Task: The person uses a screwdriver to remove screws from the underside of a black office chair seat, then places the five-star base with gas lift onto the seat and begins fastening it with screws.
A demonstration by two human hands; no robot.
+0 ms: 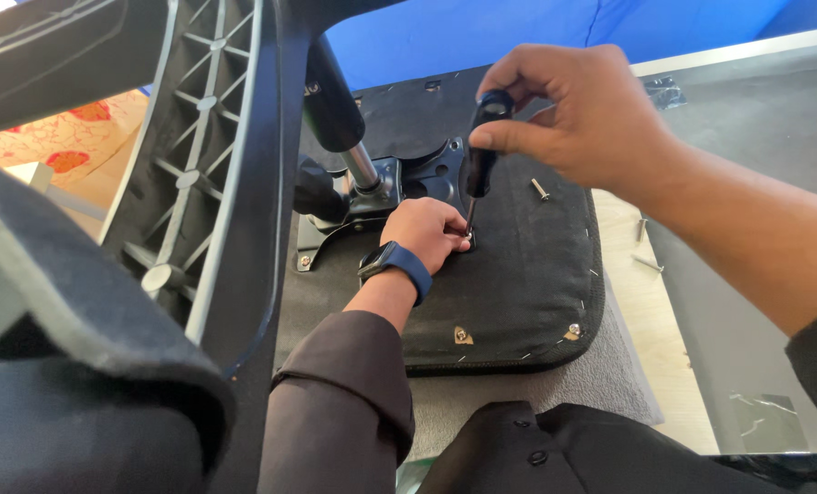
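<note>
Right hand (577, 114) pinches black screwdriver (483, 151) upright, tip at a screw on the upturned seat base (518, 284); left hand (431, 233) steadies that spot beside the metal plate (399, 187); loose screws (540, 189) nearby.

Head view, steeply downward, close-up

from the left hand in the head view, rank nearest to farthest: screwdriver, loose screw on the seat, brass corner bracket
1. screwdriver: tip right at the left hand.
2. loose screw: up and right on the seat.
3. brass corner bracket: far lower right, at the seat's edge.
</note>
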